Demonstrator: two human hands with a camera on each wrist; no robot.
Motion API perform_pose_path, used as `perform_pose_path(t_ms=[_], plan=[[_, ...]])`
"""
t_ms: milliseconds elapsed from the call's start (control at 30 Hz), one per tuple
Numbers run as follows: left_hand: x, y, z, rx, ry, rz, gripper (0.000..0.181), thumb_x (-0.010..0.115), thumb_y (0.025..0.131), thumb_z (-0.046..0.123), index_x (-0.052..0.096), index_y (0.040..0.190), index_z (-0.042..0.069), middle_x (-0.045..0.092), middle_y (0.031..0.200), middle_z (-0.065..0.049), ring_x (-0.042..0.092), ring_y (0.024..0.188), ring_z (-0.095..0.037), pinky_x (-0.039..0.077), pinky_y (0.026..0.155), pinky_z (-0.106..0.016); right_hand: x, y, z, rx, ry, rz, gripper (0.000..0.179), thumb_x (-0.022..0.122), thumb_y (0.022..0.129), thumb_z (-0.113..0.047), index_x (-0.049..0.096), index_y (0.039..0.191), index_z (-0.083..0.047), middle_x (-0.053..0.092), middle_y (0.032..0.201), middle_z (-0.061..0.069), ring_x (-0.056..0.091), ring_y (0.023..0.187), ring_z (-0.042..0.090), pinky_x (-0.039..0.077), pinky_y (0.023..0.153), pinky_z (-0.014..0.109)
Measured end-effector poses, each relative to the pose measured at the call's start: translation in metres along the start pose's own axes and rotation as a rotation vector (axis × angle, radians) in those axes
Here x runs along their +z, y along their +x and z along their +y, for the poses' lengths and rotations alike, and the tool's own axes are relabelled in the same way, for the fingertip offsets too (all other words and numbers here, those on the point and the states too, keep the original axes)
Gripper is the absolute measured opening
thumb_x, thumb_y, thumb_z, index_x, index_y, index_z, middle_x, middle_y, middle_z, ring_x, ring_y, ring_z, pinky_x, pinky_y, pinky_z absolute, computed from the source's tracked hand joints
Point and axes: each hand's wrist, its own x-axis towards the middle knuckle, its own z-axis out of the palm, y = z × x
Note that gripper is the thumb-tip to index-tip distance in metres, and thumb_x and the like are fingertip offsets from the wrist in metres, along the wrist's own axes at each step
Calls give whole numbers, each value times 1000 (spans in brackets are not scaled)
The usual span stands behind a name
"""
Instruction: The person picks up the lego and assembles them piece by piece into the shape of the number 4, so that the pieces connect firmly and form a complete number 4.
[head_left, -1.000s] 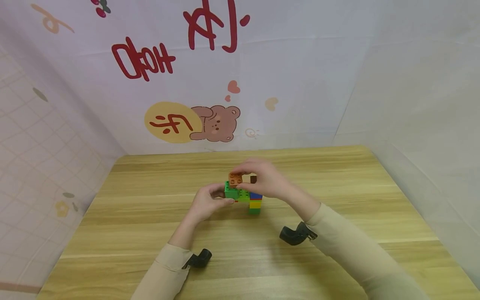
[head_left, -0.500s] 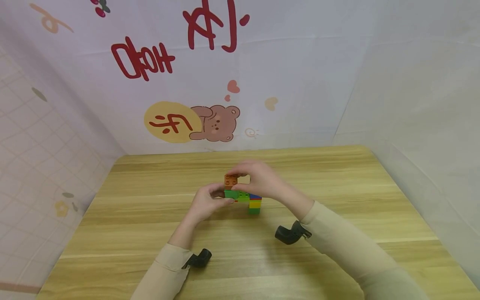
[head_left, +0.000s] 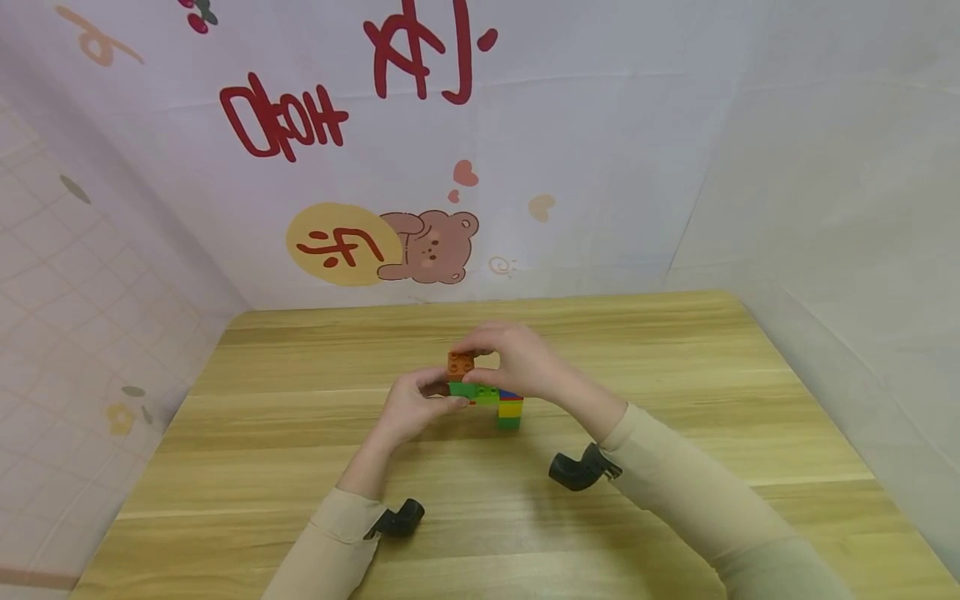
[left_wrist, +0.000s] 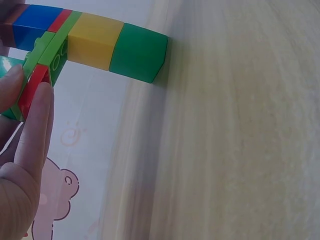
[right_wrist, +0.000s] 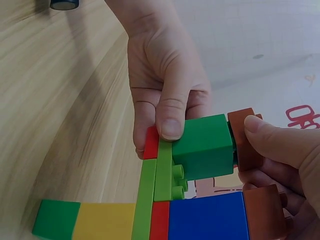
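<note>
A toy building-brick structure stands on the table, with a green brick [right_wrist: 56, 218] at its foot and a yellow brick [left_wrist: 95, 40] above that. Light green plates [right_wrist: 163, 175] reach sideways from this column, carrying another green brick [right_wrist: 205, 145]. My left hand [head_left: 415, 406] grips that side arm, thumb at the green brick's base and fingers under a small red piece [right_wrist: 151, 142]. Between thumb and fingers, my right hand [head_left: 525, 360] pinches an orange-brown brick [head_left: 461, 364] over the green brick; green studs show in a narrow gap between them.
A blue brick [right_wrist: 207, 216] topped by a second brown brick [right_wrist: 265, 212] rises from the column beside my right fingers. Black curved mounts [head_left: 577, 469] sit at both cuffs. A printed cloth wall [head_left: 600, 167] borders the wooden table [head_left: 300, 467] behind.
My right hand has moved slightly left, bringing the orange-brown brick over the green brick and lowering it there. The left hand keeps its grip in place.
</note>
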Motion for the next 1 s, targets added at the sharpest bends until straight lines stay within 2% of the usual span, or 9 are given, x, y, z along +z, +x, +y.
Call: perform_pose_path(t_ms=[167, 267, 667, 1000], plan=[[1, -8, 23, 9, 20, 13, 33, 77, 83, -1, 71, 115, -3, 70, 111, -14, 65, 92, -28, 54, 79, -31, -1, -1, -1, 1, -2, 4, 35, 81, 85, -21, 73, 117, -10, 70, 109, 0, 64, 101, 16, 51, 87, 32], [1, -9, 27, 10, 22, 18, 33, 78, 82, -1, 71, 115, -3, 70, 111, -14, 65, 92, -28, 54, 79, -32, -2, -1, -2, 5, -7, 2, 35, 81, 84, -20, 73, 117, -10, 70, 109, 0, 64, 101, 16, 51, 88, 32], [1, -8, 27, 20, 9, 20, 33, 78, 82, -1, 72, 114, -2, 71, 110, -14, 65, 91, -27, 54, 78, -31, -4, 0, -2, 4, -19, -17, 35, 82, 84, -22, 73, 116, -11, 70, 110, 0, 64, 103, 16, 51, 88, 31], [2, -8, 28, 21, 1, 23, 32, 77, 83, -1, 72, 114, -2, 71, 109, -13, 65, 88, -23, 54, 75, -30, -5, 0, 0, 7, -22, -31, 32, 82, 83, -22, 74, 113, -12, 70, 107, -2, 65, 97, 12, 52, 84, 28]])
